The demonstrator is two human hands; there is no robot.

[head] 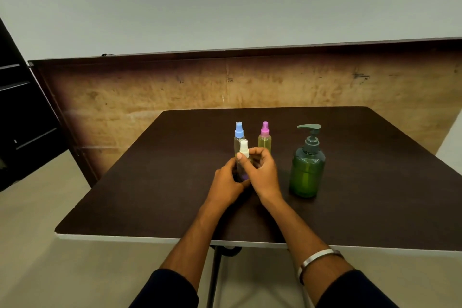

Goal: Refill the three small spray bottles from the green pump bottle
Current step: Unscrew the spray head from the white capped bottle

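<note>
Dk sleeves (165, 290), silver bangle (317, 257) on rt wrist

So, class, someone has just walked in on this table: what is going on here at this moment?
A person holds the white-capped spray bottle in both hands over the dark table. The left hand grips its clear body, and the right hand curls round it near the cap. The blue-capped spray bottle and the pink-capped spray bottle stand upright just behind, untouched. The green pump bottle stands to the right, its pump still on. The pink-capped bottle holds yellowish liquid.
</note>
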